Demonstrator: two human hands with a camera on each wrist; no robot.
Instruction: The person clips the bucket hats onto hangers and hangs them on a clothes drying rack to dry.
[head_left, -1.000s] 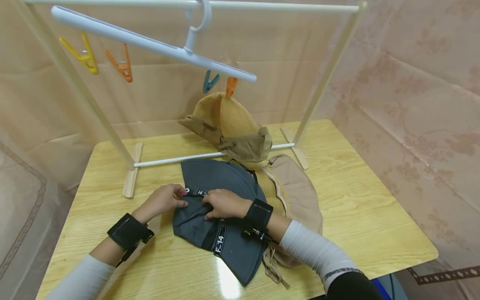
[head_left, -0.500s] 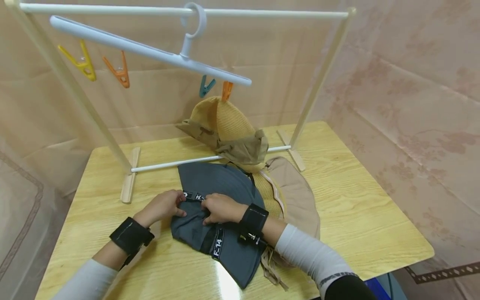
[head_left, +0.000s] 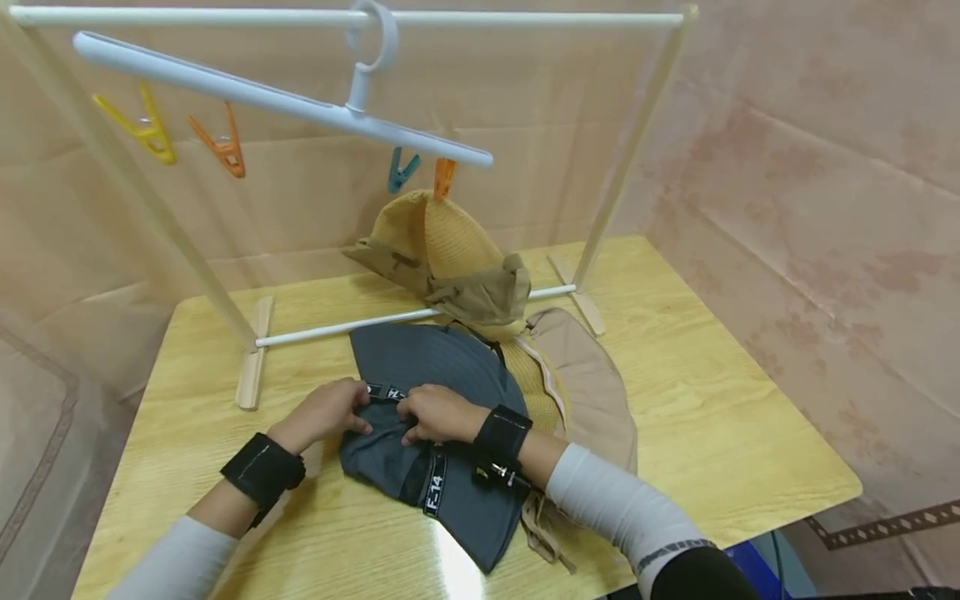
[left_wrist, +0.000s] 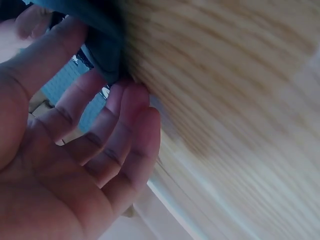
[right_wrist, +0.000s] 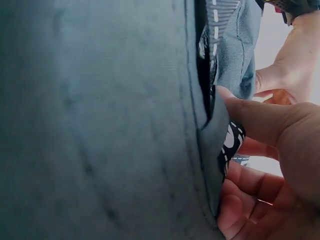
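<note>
A dark blue-grey bucket hat (head_left: pixel 442 354) lies folded on the table, its black band (head_left: pixel 433 492) lettered F-14 in white. At its left side my left hand (head_left: pixel 326 414) pinches the cloth by the band; the left wrist view has the thumb and fingertips on a fold of the hat (left_wrist: pixel 102 45). My right hand (head_left: pixel 442 414) grips the middle of the hat. In the right wrist view its thumb and fingers (right_wrist: pixel 237 200) pinch the edge where crown and brim (right_wrist: pixel 125 115) meet. Some fingertips are hidden by cloth.
Behind, a tan and straw-coloured hat (head_left: pixel 465 242) hangs by an orange clothespin (head_left: pixel 444 177) from a tilted white hanger (head_left: pixel 285 100) on a rack (head_left: pixel 487 20). Yellow, orange and teal clothespins (head_left: pixel 402 171) hang there too. Right of the hat lies a beige-brimmed hat (head_left: pixel 592 383).
The head view has shifted slightly, so the rack and hanger sit a little further left. Both hands keep their hold on the bucket hat, with hardly any movement.
</note>
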